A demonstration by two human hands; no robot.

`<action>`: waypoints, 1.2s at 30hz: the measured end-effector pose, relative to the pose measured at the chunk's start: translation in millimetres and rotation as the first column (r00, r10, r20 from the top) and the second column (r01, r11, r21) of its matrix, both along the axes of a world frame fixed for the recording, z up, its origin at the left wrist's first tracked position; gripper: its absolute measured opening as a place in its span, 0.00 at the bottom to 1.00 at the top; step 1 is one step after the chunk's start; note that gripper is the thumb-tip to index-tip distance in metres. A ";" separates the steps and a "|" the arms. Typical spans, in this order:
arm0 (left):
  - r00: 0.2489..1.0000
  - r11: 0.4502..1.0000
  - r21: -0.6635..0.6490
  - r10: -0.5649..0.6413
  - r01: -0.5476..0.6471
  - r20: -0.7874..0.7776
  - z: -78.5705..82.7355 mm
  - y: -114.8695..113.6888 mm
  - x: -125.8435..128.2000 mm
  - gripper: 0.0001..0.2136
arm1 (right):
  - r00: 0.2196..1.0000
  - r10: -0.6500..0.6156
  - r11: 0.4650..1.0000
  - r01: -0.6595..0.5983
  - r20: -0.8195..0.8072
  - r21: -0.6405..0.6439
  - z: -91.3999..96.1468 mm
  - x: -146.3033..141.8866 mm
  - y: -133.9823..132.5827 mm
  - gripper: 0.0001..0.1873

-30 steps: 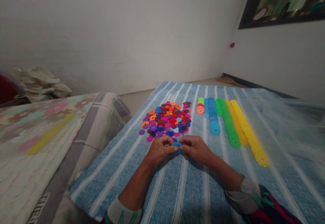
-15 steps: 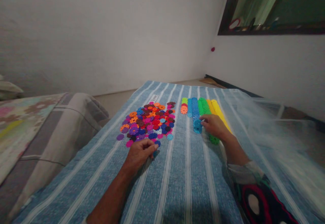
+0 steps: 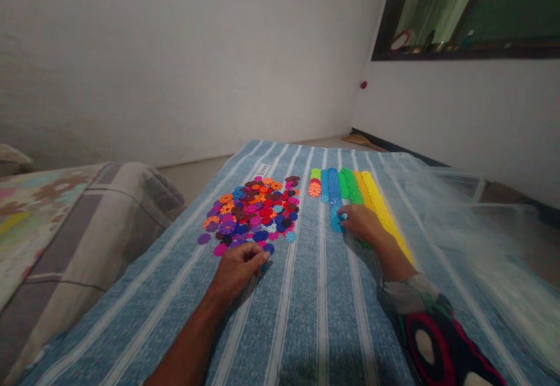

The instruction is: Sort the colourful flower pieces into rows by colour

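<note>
On the striped cloth lies a loose pile of plastic snowflake discs (image 3: 258, 211) in red, orange, purple, pink, brown and blue. My left hand (image 3: 238, 266) is closed in a pinch at the pile's near edge, a bit of light blue disc showing under its fingertips. A dark blue disc (image 3: 268, 249) lies beside its thumb. To the right, my right hand (image 3: 361, 223) pinches a light blue disc (image 3: 343, 217) at the near end of the blue row (image 3: 334, 188). Its wrist and forearm cross over the green row (image 3: 350, 185) and partly hide it.
Right of the green row runs a long yellow row (image 3: 385, 214), with an orange one beside it. Short lime and red-orange stacks (image 3: 315, 188) stand left of the blue rows. Clear plastic boxes (image 3: 455, 199) sit at the right edge. A cloth-covered bed (image 3: 131, 217) is at the left.
My right hand has moved slightly nearer along the blue row, with a light blue disc now visible at its fingertips. My left hand keeps its pinch by the pile. The view has shifted slightly.
</note>
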State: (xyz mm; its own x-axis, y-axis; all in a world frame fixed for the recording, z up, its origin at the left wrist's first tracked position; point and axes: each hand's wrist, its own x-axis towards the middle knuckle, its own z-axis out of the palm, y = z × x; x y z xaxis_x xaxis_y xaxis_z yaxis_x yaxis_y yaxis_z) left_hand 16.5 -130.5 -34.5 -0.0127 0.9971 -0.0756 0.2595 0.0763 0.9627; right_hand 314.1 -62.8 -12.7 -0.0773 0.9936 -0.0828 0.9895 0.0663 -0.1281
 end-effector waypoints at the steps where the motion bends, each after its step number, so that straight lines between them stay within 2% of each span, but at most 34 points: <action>1: 1.000 1.000 0.000 0.001 -0.001 0.006 0.3 -0.3 -0.1 0.14 | 1.000 -0.006 1.000 0.006 0.008 0.000 0.0 -0.4 -0.4 0.20; 12: 0.999 1.000 0.003 0.000 -0.001 0.032 -2.6 0.7 -2.8 0.14 | 0.997 0.001 1.000 -0.001 0.074 0.004 10.4 -11.8 -7.0 0.18; 17: 1.000 1.000 0.012 0.005 -0.005 0.003 -2.5 0.4 -3.0 0.14 | 0.989 0.114 0.993 -0.112 0.094 -0.029 11.3 -36.6 -16.9 0.14; 23: 1.000 1.000 0.027 0.007 -0.007 0.008 -5.3 0.1 -3.8 0.15 | 0.973 0.208 0.976 -0.199 0.099 -0.091 2.1 -64.8 -28.1 0.15; 36: 0.999 1.000 0.018 -0.003 0.003 0.036 -8.8 1.2 -4.1 0.16 | 0.964 0.262 0.950 -0.250 0.041 -0.186 -1.0 -64.2 -34.2 0.13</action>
State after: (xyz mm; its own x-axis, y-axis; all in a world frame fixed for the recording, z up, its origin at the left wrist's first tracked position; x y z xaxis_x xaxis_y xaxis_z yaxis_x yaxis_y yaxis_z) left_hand 12.4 -129.3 -43.3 -0.0072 0.9983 -0.0579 0.2244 0.0580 0.9728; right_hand 249.9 -97.0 -13.7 -0.3155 0.9099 -0.2693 0.9489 0.3002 -0.0973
